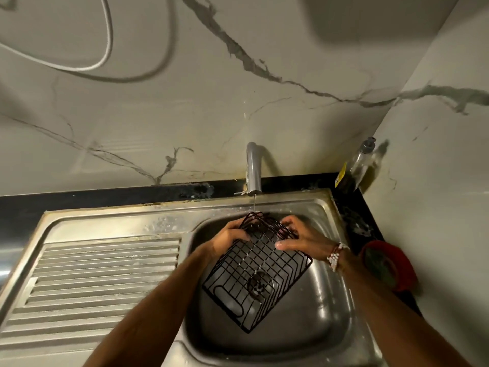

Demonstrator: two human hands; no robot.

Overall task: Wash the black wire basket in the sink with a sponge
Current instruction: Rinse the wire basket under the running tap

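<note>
The black wire basket (254, 271) hangs tilted over the steel sink (304, 337), its far end raised under a thin stream of water from the grey tap (253, 170). My left hand (229, 238) grips the basket's upper left edge. My right hand (301, 238) holds its upper right edge, fingers curled over the wires and thumb on the mesh. No sponge shows in either hand. The drain (259, 283) is visible through the mesh.
A ribbed steel draining board (100, 282) lies left of the bowl. A clear soap dispenser bottle (357, 168) stands in the back right corner. A red bowl (389, 264) sits on the dark counter to the right. White cables hang on the marble wall (105, 49).
</note>
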